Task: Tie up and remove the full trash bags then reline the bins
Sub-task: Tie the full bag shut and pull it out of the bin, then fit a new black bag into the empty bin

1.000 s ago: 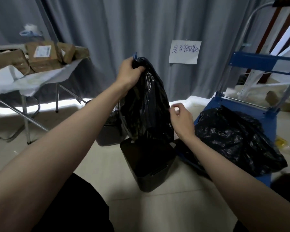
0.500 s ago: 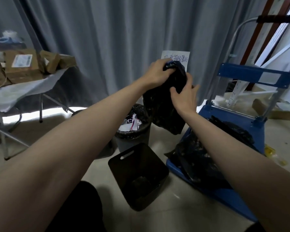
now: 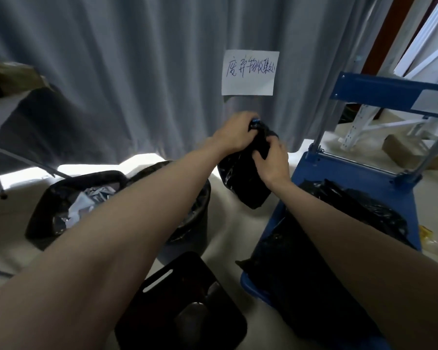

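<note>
A full black trash bag [image 3: 243,180] hangs in the air ahead of me, between the bins and the blue cart. My left hand [image 3: 234,133] grips its gathered neck, where a bit of blue drawstring shows. Just below, my right hand [image 3: 272,157] curls its fingers around the bag's upper part. An unlined black square bin [image 3: 180,304] stands on the floor below my arms. Behind my left forearm are a round bin [image 3: 195,213] and another bin [image 3: 51,198], both lined in black and holding white rubbish.
A blue hand cart [image 3: 364,180] on the right carries other black bags [image 3: 314,261]. Grey curtains with a paper note [image 3: 249,72] close off the back. A folding table [image 3: 8,109] with boxes stands at the left. Small litter [image 3: 430,238] lies on the floor at the right.
The bag has been lifted out of the square bin and carried right toward the cart. My right hand went from beside the bag to gripping it near the neck.
</note>
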A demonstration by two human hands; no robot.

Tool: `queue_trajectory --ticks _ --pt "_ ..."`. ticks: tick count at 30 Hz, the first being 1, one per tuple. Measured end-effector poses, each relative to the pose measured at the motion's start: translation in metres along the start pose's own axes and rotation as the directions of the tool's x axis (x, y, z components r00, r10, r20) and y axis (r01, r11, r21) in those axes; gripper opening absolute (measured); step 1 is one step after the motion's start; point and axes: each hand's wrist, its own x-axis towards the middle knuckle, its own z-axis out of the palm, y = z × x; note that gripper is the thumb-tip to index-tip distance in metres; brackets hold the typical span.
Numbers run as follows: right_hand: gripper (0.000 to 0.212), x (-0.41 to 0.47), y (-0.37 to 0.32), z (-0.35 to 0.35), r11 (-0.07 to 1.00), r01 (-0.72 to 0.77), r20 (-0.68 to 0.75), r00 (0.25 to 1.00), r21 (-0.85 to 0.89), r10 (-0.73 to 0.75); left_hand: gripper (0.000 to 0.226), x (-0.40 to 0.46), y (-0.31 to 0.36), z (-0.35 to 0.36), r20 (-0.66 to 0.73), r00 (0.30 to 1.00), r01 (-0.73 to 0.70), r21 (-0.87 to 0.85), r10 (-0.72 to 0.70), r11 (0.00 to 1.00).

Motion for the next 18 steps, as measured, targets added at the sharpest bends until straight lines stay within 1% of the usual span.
queue_trajectory --ticks 2,3,5,6,7,8,9,10,12,16,18 --pt "0.030 0.011 0.024 0.018 0.998 -0.021 0.016 1.000 -0.053 0.022 0.020 0.001 -0.023 0.034 0.064 0.996 0.055 0.016 -0.056 0.998" --pt "0.029 0.015 0.035 0.026 0.996 -0.044 0.027 0.999 -0.074 0.046 0.020 0.000 -0.034 0.050 0.092 0.992 0.081 0.018 -0.082 0.997" --pt "0.039 0.018 0.056 0.041 0.988 -0.086 0.107 0.989 -0.126 0.100 0.026 -0.006 -0.050 0.078 0.155 0.982 0.110 0.011 -0.110 0.994" --pt "0.049 0.017 0.065 0.047 0.982 -0.081 0.181 0.977 -0.172 0.112 0.035 -0.012 -0.056 0.089 0.213 0.969 0.125 0.015 -0.125 0.992" --pt "0.059 0.014 0.073 0.050 0.973 -0.059 0.260 0.958 -0.223 0.118 0.049 -0.019 -0.062 0.098 0.286 0.948 0.139 0.034 -0.142 0.990" --pt "0.066 0.011 0.079 0.051 0.963 -0.038 0.318 0.940 -0.268 0.125 0.066 -0.027 -0.067 0.104 0.355 0.919 0.158 0.065 -0.171 0.985" --pt "0.071 0.007 0.083 0.050 0.952 -0.029 0.346 0.928 -0.303 0.138 0.079 -0.034 -0.072 0.108 0.397 0.894 0.180 0.102 -0.206 0.978" --pt "0.072 0.004 0.085 0.047 0.944 -0.027 0.353 0.924 -0.328 0.149 0.087 -0.040 -0.075 0.110 0.406 0.884 0.193 0.133 -0.232 0.972" --pt "0.066 -0.003 0.085 0.033 0.934 -0.021 0.343 0.927 -0.356 0.152 0.090 -0.049 -0.074 0.106 0.366 0.898 0.195 0.169 -0.245 0.966" --pt "0.055 -0.018 0.074 -0.012 0.911 0.002 0.346 0.926 -0.413 0.154 0.081 -0.057 -0.047 0.086 0.263 0.939 0.175 0.193 -0.222 0.966" --pt "0.052 -0.029 0.070 -0.037 0.896 0.006 0.334 0.929 -0.444 0.160 0.077 -0.060 -0.026 0.081 0.263 0.940 0.169 0.200 -0.219 0.965"
